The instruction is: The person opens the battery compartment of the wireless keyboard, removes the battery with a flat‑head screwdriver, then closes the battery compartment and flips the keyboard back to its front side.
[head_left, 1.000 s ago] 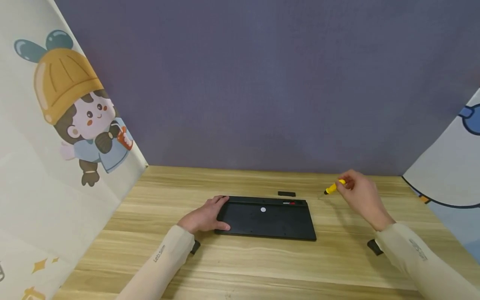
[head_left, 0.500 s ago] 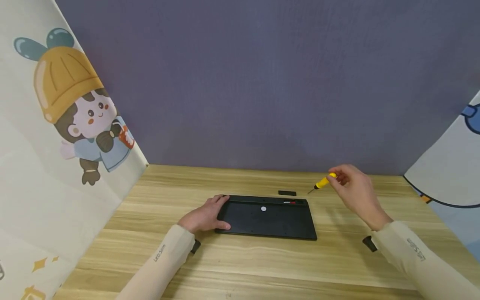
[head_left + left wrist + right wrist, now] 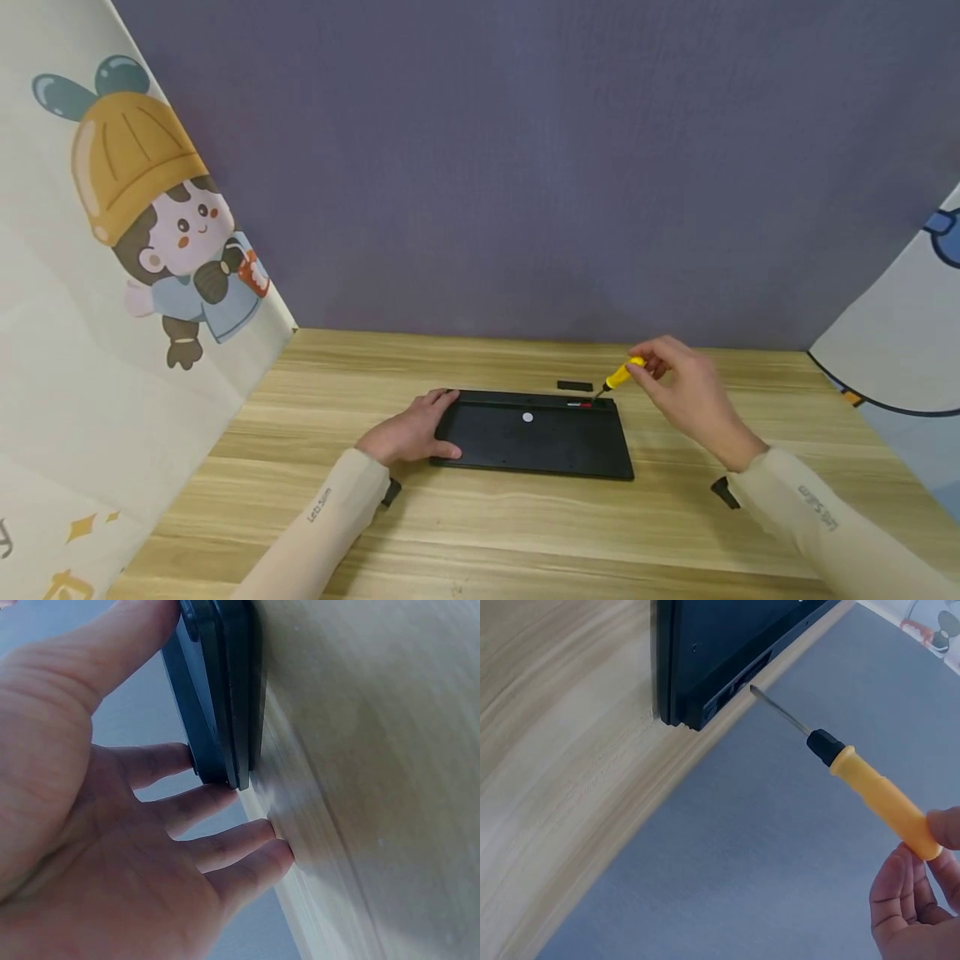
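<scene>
A black keyboard (image 3: 540, 446) lies with its underside up on the wooden table. My left hand (image 3: 408, 433) holds its left end, the thumb at the near edge and fingers at the far edge; in the left wrist view some fingers (image 3: 244, 859) touch the tabletop. Between thumb and fingers, my right hand (image 3: 690, 404) pinches the handle end of a yellow screwdriver (image 3: 889, 802). Its metal tip points down at the keyboard's uncovered battery compartment, where a red and silver battery (image 3: 579, 405) lies. Whether the tip touches anything there I cannot tell.
Just behind the keyboard lies a small black cover (image 3: 575, 386). A grey-blue partition (image 3: 525, 208) rises at the table's back edge. A pale wall (image 3: 75, 350) with cartoon drawings borders the left side, another the right.
My right hand has moved left with the screwdriver, bringing its tip from beside the keyboard to over the battery compartment. The left hand and keyboard have stayed in place.
</scene>
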The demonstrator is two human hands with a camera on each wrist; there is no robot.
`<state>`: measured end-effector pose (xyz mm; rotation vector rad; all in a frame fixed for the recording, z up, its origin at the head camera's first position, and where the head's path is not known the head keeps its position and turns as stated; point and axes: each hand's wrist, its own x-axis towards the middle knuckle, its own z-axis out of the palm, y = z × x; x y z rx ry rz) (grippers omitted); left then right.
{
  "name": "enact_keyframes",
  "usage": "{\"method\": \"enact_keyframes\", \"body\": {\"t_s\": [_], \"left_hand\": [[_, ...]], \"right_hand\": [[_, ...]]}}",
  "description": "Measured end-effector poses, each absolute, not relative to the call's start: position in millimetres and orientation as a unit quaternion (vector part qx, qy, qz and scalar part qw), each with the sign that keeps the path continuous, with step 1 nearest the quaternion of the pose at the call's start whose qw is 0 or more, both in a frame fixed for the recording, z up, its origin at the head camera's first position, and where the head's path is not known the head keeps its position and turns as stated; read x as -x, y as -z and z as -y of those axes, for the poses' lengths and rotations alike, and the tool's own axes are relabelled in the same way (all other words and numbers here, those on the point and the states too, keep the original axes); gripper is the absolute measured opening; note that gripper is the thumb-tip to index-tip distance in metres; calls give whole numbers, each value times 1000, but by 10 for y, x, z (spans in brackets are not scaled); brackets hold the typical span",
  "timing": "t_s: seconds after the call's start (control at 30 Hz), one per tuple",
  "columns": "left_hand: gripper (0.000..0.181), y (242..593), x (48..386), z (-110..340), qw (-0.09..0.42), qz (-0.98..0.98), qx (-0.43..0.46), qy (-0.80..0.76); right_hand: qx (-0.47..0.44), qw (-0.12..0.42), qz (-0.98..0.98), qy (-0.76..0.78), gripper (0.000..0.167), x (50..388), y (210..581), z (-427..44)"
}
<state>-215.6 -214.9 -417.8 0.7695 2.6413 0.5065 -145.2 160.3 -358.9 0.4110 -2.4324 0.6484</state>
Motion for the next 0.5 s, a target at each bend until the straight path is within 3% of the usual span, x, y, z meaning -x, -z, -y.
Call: {"method": "enact_keyframes", "body": {"t_s": [0.5], "left_hand": [[92,4180,2165,2151,171,-929,-275,-177]], "right_hand": [[-158,274,917,-243,14,1529,3675,-1592]]}}
